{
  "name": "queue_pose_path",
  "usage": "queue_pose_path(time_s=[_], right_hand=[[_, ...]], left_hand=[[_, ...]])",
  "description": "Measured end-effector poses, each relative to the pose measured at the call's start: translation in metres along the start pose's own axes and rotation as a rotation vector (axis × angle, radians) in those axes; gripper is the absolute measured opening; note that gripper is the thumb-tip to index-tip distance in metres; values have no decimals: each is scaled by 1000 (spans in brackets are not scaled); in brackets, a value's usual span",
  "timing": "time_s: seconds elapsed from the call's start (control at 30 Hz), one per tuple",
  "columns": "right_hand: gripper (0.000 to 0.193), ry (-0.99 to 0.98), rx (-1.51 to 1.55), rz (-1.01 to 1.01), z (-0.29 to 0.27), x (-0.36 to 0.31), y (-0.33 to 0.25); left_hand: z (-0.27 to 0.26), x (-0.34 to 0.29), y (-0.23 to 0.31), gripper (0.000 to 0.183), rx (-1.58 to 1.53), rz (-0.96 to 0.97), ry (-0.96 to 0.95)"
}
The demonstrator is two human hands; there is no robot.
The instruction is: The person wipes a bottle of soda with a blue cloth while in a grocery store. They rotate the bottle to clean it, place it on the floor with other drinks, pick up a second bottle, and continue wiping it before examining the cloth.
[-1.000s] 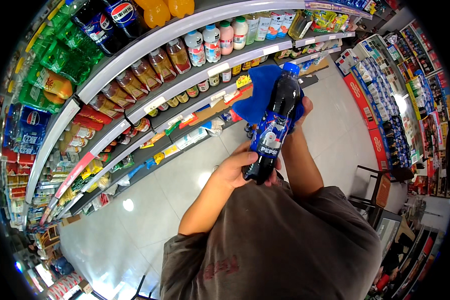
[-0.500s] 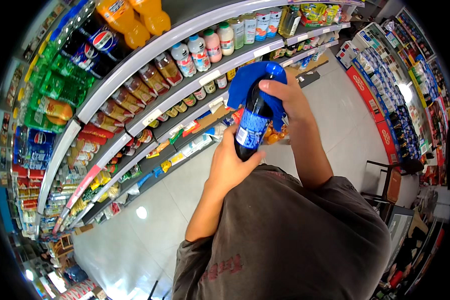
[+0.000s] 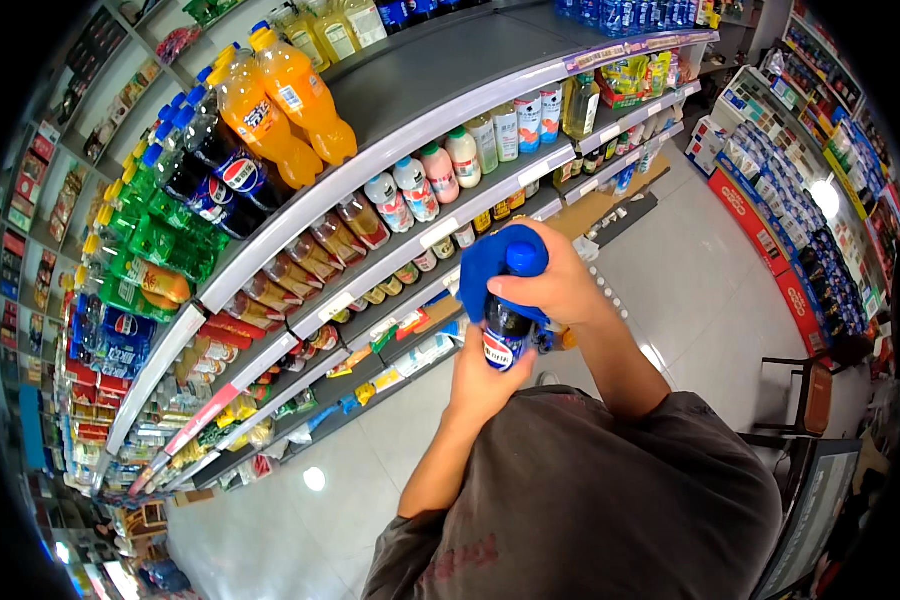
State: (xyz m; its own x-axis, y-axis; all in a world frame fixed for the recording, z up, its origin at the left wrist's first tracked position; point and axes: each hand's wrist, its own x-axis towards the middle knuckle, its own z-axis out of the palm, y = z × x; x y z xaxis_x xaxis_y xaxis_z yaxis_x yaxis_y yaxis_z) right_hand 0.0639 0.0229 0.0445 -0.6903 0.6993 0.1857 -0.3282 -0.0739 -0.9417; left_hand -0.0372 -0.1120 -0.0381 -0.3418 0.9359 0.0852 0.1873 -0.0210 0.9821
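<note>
In front of my chest is a dark cola bottle (image 3: pixel 510 322) with a blue cap and blue label, its cap end pointing away from me. My left hand (image 3: pixel 483 385) is closed round the label part of the bottle, low down. A blue cloth (image 3: pixel 478 258) lies bunched against the bottle's neck and far side. My right hand (image 3: pixel 555 285) is closed on this cloth, with its thumb across the bottle just below the cap. The fingers behind the cloth are hidden.
A long curved shelf (image 3: pixel 440 85) runs along my left and front. Orange soda bottles (image 3: pixel 290 100) stand on its top, with milk bottles (image 3: pixel 415 190) and sauce bottles (image 3: pixel 295 275) below. A chair (image 3: pixel 815 395) and stacked goods (image 3: pixel 770 230) are at the right.
The bottle has turned so its cap and label front show. Both hands sit lower in view, the right hand nearer the neck. My view has shifted, showing more of the shelf top.
</note>
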Motion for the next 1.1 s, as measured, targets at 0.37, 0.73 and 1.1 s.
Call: queue_pose_path(time_s=[0.37, 0.73, 1.1], right_hand=[[35, -367, -2, 17, 9, -6, -12], [18, -45, -616, -479, 25, -3, -17], [87, 100, -405, -216, 32, -9, 25]], left_hand=[[-19, 21, -8, 73, -1146, -65, -1009], [-8, 16, 25, 64, 141, 38, 76], [-14, 20, 34, 72, 59, -26, 156]])
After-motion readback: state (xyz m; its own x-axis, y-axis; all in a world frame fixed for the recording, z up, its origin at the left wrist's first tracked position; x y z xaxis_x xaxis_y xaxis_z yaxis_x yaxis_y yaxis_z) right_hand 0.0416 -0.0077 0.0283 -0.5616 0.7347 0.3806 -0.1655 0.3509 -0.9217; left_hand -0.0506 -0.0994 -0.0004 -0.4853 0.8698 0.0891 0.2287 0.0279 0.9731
